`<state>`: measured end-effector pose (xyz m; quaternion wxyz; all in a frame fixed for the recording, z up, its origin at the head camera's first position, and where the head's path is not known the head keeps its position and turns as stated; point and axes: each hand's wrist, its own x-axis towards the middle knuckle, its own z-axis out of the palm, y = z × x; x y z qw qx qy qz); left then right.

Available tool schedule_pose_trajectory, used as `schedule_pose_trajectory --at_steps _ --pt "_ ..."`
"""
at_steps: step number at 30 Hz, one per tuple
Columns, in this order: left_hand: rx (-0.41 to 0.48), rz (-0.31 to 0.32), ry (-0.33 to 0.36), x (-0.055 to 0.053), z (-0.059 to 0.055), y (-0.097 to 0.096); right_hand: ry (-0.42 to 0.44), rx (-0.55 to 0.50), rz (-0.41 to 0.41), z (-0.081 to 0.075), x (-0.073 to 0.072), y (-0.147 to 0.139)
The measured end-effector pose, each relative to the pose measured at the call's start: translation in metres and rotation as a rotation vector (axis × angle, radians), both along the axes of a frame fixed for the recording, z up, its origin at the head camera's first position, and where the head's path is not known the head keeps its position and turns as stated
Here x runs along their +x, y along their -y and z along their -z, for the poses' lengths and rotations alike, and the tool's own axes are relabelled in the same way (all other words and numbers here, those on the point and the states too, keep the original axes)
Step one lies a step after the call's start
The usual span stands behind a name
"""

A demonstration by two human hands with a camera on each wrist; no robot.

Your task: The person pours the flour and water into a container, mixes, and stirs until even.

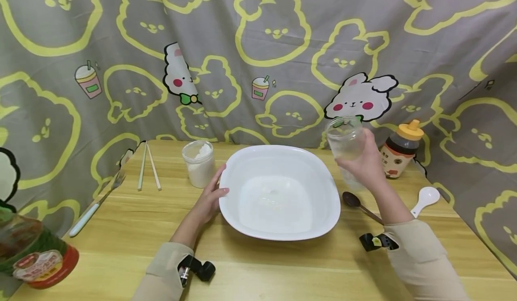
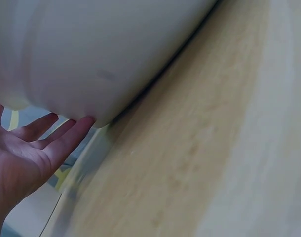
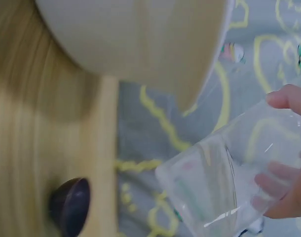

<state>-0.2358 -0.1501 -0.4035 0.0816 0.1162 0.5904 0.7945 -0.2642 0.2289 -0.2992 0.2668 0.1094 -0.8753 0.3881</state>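
Observation:
A white basin stands on the wooden table, with a small wet-looking patch on its floor. My left hand is at the basin's left side; in the left wrist view its fairly straight fingers touch the outer wall. To the right of the basin, my right hand grips a clear jar, its mouth tilted a little towards the basin. Clear liquid shows inside the jar in the right wrist view. The jar seems raised off the table.
A jar of white powder stands left of the basin. Chopsticks and a fork lie farther left, near a large bottle. At right are a dark spoon, a white spoon and a yellow-capped bottle.

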Motion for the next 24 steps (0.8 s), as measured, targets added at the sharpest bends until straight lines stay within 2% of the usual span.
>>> schedule_pose_trajectory --at_steps 5,9,11,15,24 --pt "-0.015 0.000 -0.004 0.000 0.000 -0.001 0.053 -0.219 0.092 0.017 -0.013 -0.017" --pt "-0.004 -0.005 -0.008 0.001 0.001 -0.001 0.095 -0.320 0.179 0.032 -0.028 -0.027" --pt "0.001 -0.012 -0.007 0.001 0.001 -0.001 0.122 -0.348 0.211 0.038 -0.036 -0.030" --pt "0.009 -0.008 0.001 0.001 0.001 -0.001 0.152 -0.419 0.221 0.051 -0.046 -0.035" --pt "0.003 -0.011 0.002 0.000 0.001 -0.002 0.185 -0.472 0.232 0.075 -0.050 -0.041"
